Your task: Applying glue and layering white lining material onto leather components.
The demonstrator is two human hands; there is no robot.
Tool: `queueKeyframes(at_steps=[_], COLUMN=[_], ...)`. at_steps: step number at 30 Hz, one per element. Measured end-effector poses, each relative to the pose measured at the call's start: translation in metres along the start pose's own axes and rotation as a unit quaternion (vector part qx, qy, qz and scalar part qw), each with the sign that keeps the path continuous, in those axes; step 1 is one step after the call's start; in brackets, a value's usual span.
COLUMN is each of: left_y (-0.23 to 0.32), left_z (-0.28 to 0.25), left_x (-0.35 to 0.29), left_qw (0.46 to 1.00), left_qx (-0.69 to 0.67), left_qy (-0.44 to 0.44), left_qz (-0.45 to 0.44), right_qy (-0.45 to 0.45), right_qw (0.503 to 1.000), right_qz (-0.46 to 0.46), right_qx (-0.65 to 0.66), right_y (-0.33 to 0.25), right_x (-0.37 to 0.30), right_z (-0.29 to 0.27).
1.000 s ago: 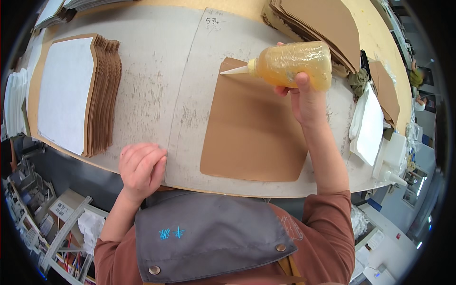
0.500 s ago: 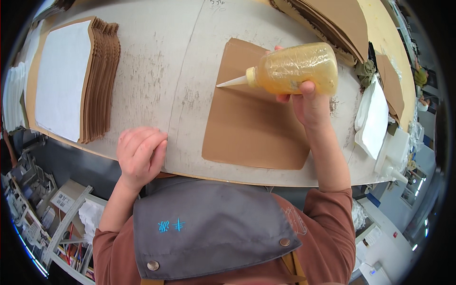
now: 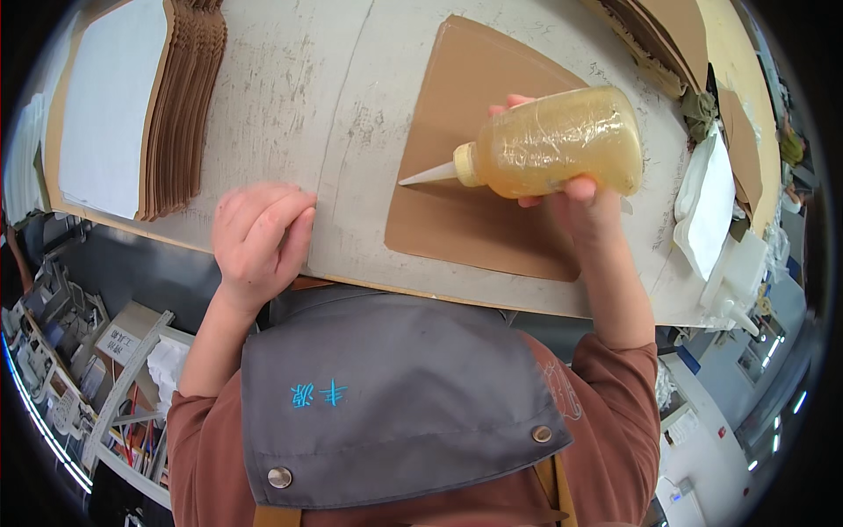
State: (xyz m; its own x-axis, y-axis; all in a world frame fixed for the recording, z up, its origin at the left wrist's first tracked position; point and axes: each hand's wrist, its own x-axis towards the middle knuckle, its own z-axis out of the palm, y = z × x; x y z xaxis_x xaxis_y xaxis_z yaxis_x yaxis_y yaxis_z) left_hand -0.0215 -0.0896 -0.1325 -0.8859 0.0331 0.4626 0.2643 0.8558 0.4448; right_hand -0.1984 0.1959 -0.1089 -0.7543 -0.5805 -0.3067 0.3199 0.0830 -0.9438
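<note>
My right hand (image 3: 590, 200) is wrapped round a clear squeeze bottle (image 3: 562, 140) of yellowish, glue-like liquid, held tilted sideways. Its pale pointed nozzle (image 3: 428, 176) points left, with the tip at the left edge of a brown sheet (image 3: 492, 79). This sheet, leather-like or card-like, lies flat on the worktable under the bottle, which hides part of it. Left of the sheet, at the table's near edge, my left hand (image 3: 263, 233) rests with its fingers curled in. Nothing shows in it.
A thick stack of brown pieces (image 3: 180, 114), topped by a white sheet (image 3: 110, 105), stands at the left on the grey worktable (image 3: 272, 97). More brown sheets (image 3: 672, 35) lie at the far right. White sheets (image 3: 707, 206) and a white plastic bottle (image 3: 733, 307) sit at the right edge.
The bottle's nozzle tip has travelled along the sheet's left edge toward me. My left hand stays curled near the table edge. The whole view has shifted slightly.
</note>
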Motion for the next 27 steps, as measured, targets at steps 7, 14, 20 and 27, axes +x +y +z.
queueKeyframes(at_steps=[7, 14, 20, 27], left_y=[-0.001, 0.000, 0.001, 0.003], left_z=[0.000, 0.002, 0.001, 0.003], left_x=[0.000, 0.007, -0.003, -0.009], left_qw=[1.000, 1.000, 1.000, 0.999], left_qx=[0.005, -0.004, 0.003, 0.029], left_qy=[0.004, 0.006, -0.005, -0.017], left_qz=[0.001, 0.012, 0.003, -0.039], right_qy=[-0.079, -0.109, -0.036, 0.300], right_qw=[0.994, 0.990, 0.991, 0.923], right_qz=[0.049, 0.017, -0.001, -0.235], right_qx=[0.059, 0.092, 0.128, 0.054], right_y=[0.011, 0.023, 0.003, -0.011], right_x=[-0.014, -0.028, -0.043, -0.061], right_z=[0.009, 0.006, -0.052, -0.154])
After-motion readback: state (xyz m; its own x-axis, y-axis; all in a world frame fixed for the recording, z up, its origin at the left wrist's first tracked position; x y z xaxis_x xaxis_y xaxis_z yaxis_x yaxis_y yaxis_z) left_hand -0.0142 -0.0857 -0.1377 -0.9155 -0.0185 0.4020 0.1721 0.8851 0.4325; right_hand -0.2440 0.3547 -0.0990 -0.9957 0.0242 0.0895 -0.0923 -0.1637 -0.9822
